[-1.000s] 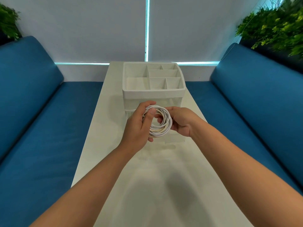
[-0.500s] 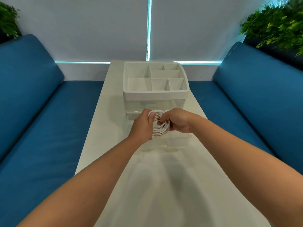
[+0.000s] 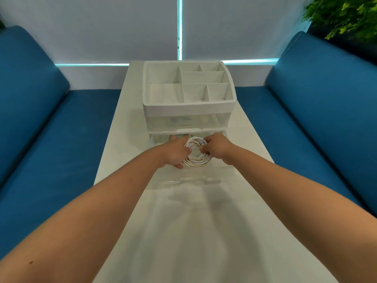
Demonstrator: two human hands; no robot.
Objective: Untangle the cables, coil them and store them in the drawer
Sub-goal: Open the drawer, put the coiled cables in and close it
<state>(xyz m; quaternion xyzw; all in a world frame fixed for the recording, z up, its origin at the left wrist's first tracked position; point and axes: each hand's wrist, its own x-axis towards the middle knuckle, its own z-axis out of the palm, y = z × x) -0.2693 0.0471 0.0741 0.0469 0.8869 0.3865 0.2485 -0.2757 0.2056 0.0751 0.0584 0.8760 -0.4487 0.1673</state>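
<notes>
- Both hands clamped on the coil of cables (image 3: 196, 152): left hand (image 3: 175, 152) curls round the coil's left side, thumb at the near rim, fingers hooked into the ring's middle; right hand (image 3: 216, 145) pinches the right side, fingertips curled over the strands.
- Coil = white strands plus a few cream ones, wound into a flat ring with an open centre. Held between the two hands, over the pulled-out clear drawer (image 3: 195, 180). Cannot tell if it touches the drawer floor or sits just above it.
- Both forearms run in from the bottom corners and meet at the coil. Small dark mark on the left forearm.
- Table (image 3: 204, 231): long, white, glossy, running away from the camera. Faint arm shadows on its near half.
- Drawer is the lower one of the organizer (image 3: 188, 108), see-through plastic, its front lip nearest the camera, just past the arms' crossing point.
- Upper drawer (image 3: 187, 123) pushed in, also clear. Some small items show through it, too blurred to name.
- Organizer top is a white tray split into compartments of different sizes: one large at the left, smaller ones at the right.
- Blue bench cushions either side of the table: left one (image 3: 51, 129), right one (image 3: 316, 119), both with padded backrests.
- Far end: pale window blinds (image 3: 122, 27) with a bright vertical gap between them and a light strip along the bottom.
- Green plant (image 3: 346, 15) at top right, behind the right backrest.
</notes>
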